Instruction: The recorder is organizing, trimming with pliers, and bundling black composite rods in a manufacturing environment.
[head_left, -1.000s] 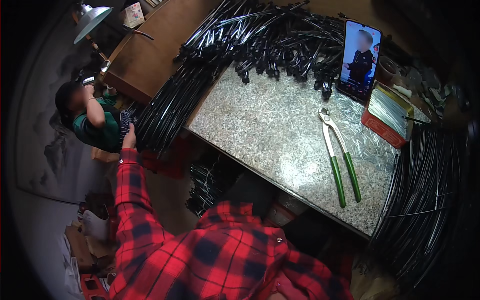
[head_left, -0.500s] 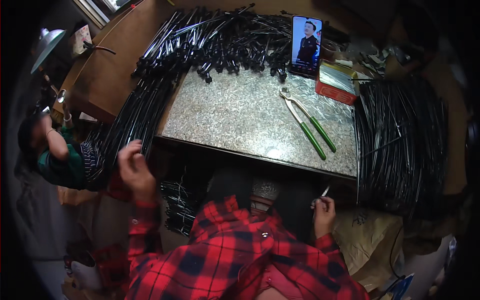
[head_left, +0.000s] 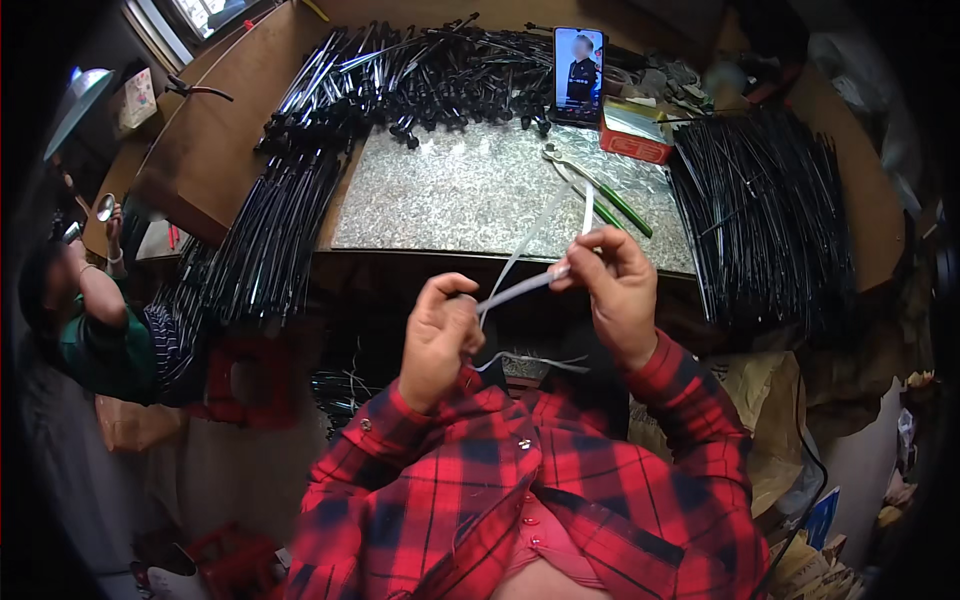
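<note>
A whitish, ribbon-like plastic strip [head_left: 522, 287] is stretched between my hands just in front of the tabletop's near edge. My left hand [head_left: 437, 335] is closed around one part of it, and a thin tail hangs below toward my lap. Thumb and fingertips of my right hand [head_left: 620, 295] pinch the other part. From there the strip loops up over the tabletop, partly covering the pincers. These green-handled pincers [head_left: 627, 210] lie on the speckled grey tabletop [head_left: 430, 200], just beyond my right hand.
Thin black rods [head_left: 760, 210] lie heaped on the right, with more rods [head_left: 275, 230] on the left. Others with knobbed ends [head_left: 400, 85] line the back. A phone [head_left: 578, 75] stands near a red box [head_left: 635, 147]. Another person [head_left: 110, 330] sits at the left.
Both hands have come up and together from apart at the two sides. The whitish strip now spans them. The view has shifted slightly.
</note>
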